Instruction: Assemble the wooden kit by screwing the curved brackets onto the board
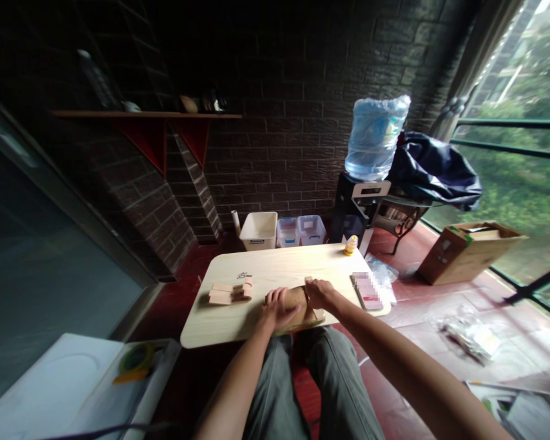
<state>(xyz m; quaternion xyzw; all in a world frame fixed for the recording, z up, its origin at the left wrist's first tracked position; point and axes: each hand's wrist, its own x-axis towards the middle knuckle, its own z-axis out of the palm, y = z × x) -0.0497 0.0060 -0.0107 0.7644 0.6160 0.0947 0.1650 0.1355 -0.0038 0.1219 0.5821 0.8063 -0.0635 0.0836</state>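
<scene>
"Panel (295, 298), brown, one; material uncertain. Location?"

"Near edge of the table (293, 263), between left hand (277, 310) and right hand (319, 294)."

"Left hand, condition?"

"Laid over the panel's left part, thumb spread well away from the fingers; presumably bracing it down."

"Right hand?"

"Fingers curled in at the panel's right end, beside a pale wooden strip (319, 315). Whether they grip anything, cannot tell. Opposed placement likely keeps the panel from turning."

"Other table stock?"

"Pale wooden blocks (220, 295), grouped left, apart from the panel, probably to leave working room. Small dark pieces (242, 275), just beyond; too small to identify. Yellow-based bottle (351, 246), far right corner, likely clear of knocks. Pinkish flat article (369, 293), right edge, pixelated."

"Beyond?"

"Cream bin (259, 244), two translucent bins (311, 233): floor, side by side, before the brick wall (279, 153)."
</scene>
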